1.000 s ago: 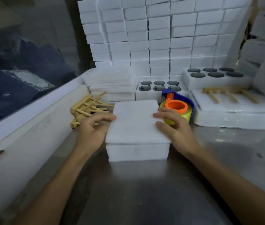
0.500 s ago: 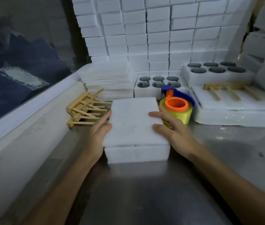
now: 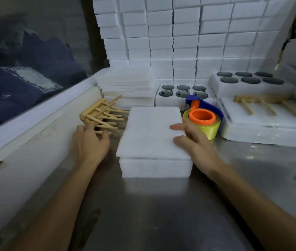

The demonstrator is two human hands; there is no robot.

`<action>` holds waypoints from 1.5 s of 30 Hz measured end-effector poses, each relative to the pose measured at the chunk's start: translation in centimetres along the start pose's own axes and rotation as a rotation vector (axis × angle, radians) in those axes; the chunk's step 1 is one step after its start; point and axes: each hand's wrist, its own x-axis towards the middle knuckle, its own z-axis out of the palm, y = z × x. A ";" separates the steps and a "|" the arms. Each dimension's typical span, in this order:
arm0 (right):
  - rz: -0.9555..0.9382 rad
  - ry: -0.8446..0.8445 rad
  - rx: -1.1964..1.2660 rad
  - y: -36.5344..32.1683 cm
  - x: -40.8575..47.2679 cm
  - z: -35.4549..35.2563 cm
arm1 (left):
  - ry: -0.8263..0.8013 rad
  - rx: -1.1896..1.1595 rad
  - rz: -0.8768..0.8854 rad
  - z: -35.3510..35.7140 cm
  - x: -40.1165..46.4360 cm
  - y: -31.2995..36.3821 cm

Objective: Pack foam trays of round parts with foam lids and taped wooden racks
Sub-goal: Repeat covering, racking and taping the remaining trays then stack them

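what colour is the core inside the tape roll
Orange; the tape roll around the core is yellow. Head view shows it.

White foam lid (image 3: 152,131), yellow tape roll (image 3: 208,128), orange core (image 3: 202,116), blue dispenser (image 3: 205,105)

Both bare forearms reach forward, hands apart.
The left hand (image 3: 89,144) lies palm down with fingers spread and loosely bent, its fingertips blurred. The right hand (image 3: 191,140) rests with thumb and forefinger stretched out flat, the wrist angled inward.
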 end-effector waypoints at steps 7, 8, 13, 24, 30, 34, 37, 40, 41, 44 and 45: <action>-0.008 -0.022 0.051 0.3 0.0 -0.1 | 0.046 0.119 -0.138 0.3 2.6 -0.6; -0.001 -0.015 0.048 0.3 0.0 -0.1 | 0.058 0.144 -0.138 0.3 2.8 -0.5; 0.040 -0.006 0.048 0.5 0.0 -0.1 | 0.027 0.155 -0.179 0.5 3.4 -0.5; 0.044 -0.003 0.041 0.6 0.0 0.0 | 0.280 -0.179 0.065 -0.7 2.7 0.3; 0.045 0.001 0.023 0.3 -0.1 0.0 | 0.269 -0.725 -0.297 -3.3 2.9 3.2; 0.051 0.005 0.018 0.2 -0.3 0.0 | 0.211 -0.785 -0.283 -4.2 1.9 4.7; 0.037 0.010 0.016 0.1 -0.3 0.0 | 0.333 -0.661 0.030 -4.6 0.5 6.0; 0.021 0.012 0.008 0.0 -0.2 0.0 | 0.441 -0.457 0.408 -4.5 -1.1 7.2; 0.025 0.009 0.005 0.0 -0.2 0.0 | 0.441 -0.407 0.499 -4.4 -1.6 7.5; 0.033 0.005 0.007 -0.1 -0.3 -0.1 | 0.390 -0.289 0.704 -3.8 -2.9 8.0; 0.034 0.002 0.007 -0.1 -0.3 -0.2 | 0.371 -0.254 0.757 -3.6 -3.2 8.1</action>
